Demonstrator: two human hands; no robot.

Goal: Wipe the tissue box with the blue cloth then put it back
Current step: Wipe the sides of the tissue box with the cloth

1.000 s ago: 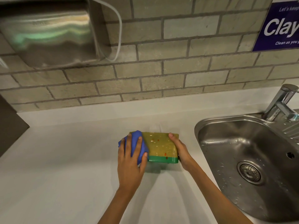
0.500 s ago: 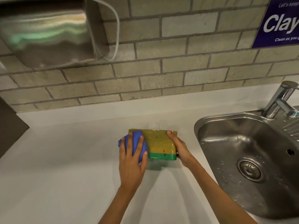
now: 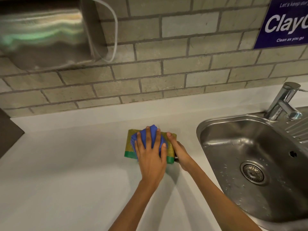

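Tissue box: yellow-olive top, green band along the near edge, lying flat on the white counter, left of the steel sink and well clear of its rim. Blue cloth bunched on the box's top face, pinned under the left hand; fingers splayed wide and flat over the cloth, pressing down rather than pinching. Right hand braces the box's right end, fingers curled around that side, fingertip up at the far corner.

Step in hand, as I judge it: wiping the top. To do it well: keep the palm flat so the cloth stays spread, sweep full length, keep the right hand firm so the box doesn't skate toward the sink, then do the sides and the green band. The left strip of the top is exposed now.

Versus a second ago: cloth and left hand were at the box's left end, most of the top bare; now they sit over the middle-right, next to the right hand. Box looks about where it was. Right hand's hold unchanged. Tap and wall dispenser untouched.
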